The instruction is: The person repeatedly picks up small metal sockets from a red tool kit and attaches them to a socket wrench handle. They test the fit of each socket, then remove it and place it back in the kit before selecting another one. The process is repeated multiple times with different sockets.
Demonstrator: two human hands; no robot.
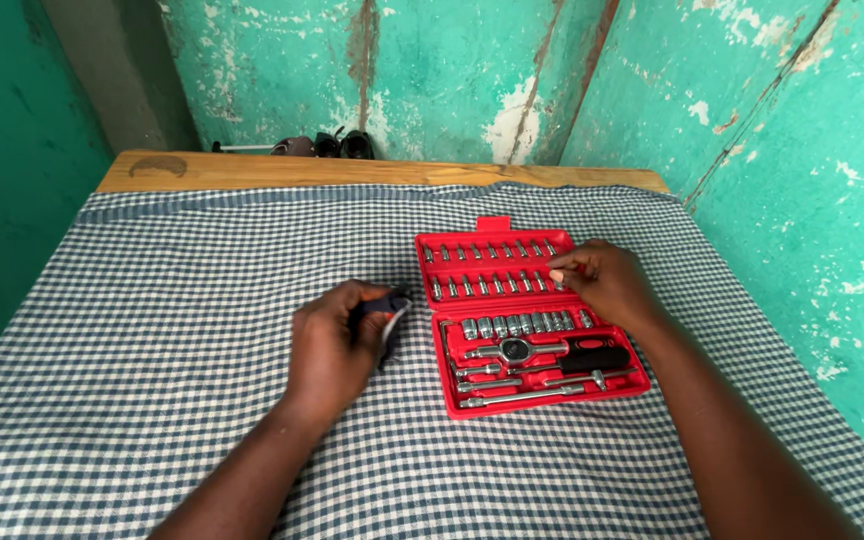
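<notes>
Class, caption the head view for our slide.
Right hand picks at bits in red socket set case; left hand holds dark handle.

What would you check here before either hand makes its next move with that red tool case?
1. Red tool case lies open and flat on the checked cloth: ok.
2. Right hand fingers pinch a small bit at the bit rows: ok.
3. Left hand grips a dark handle: ok.
4. Ratchet sits in its slot: ok.
5. Every socket present: cannot tell.
</notes>
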